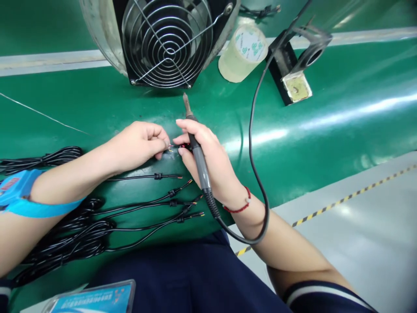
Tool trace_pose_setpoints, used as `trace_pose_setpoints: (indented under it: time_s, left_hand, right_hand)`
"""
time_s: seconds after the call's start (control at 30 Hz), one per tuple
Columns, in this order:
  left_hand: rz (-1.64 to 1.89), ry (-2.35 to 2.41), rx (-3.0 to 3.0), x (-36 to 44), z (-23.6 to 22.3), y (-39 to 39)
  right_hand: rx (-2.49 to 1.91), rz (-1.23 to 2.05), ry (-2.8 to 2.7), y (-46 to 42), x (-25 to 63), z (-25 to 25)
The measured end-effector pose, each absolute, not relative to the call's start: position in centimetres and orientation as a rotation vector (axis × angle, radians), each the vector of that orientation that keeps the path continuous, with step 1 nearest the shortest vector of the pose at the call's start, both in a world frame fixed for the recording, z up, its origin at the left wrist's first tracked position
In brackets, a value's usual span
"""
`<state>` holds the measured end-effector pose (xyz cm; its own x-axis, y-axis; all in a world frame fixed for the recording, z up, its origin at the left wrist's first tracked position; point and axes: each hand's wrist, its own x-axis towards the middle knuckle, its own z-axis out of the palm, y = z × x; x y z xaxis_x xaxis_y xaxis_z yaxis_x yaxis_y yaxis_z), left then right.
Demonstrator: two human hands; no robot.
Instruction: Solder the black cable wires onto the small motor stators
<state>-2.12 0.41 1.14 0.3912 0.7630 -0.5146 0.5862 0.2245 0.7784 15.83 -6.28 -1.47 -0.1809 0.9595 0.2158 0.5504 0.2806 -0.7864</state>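
My left hand (143, 141) is closed in a pinch on the end of a black cable, with thin bare-tipped wires (170, 148) poking out past the fingertips. Across my right hand (211, 158) lies a soldering iron (202, 169), its grey handle held against the palm and its tip pointing up toward the fan. Between the right thumb and fingers shows a small dark and red piece (184, 147), close to the wires; its kind is unclear. Below my hands, several black cables (140, 203) lie with stripped ends pointing right.
A fan with a wire guard (168, 54) stands at the back. To its right are a roll of clear tape (241, 54) and a soldering iron stand (286, 71) with a sponge. The iron's cord (252, 130) loops over my right forearm. Coiled cables (78, 234) lie at lower left.
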Motion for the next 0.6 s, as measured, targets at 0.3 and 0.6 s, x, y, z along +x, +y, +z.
trace_pose_setpoints:
  time_s: [0.3, 0.6]
  left_hand:
    - [0.188, 1.271, 1.458, -2.3, 0.9, 0.5]
    - [0.195, 1.32, 1.364, -2.0, 1.7, 0.4]
  right_hand:
    - [-1.342, 0.699, -1.773, -5.6, 15.4, -3.5]
    - [-1.357, 0.652, -1.659, -5.8, 18.4, -3.6]
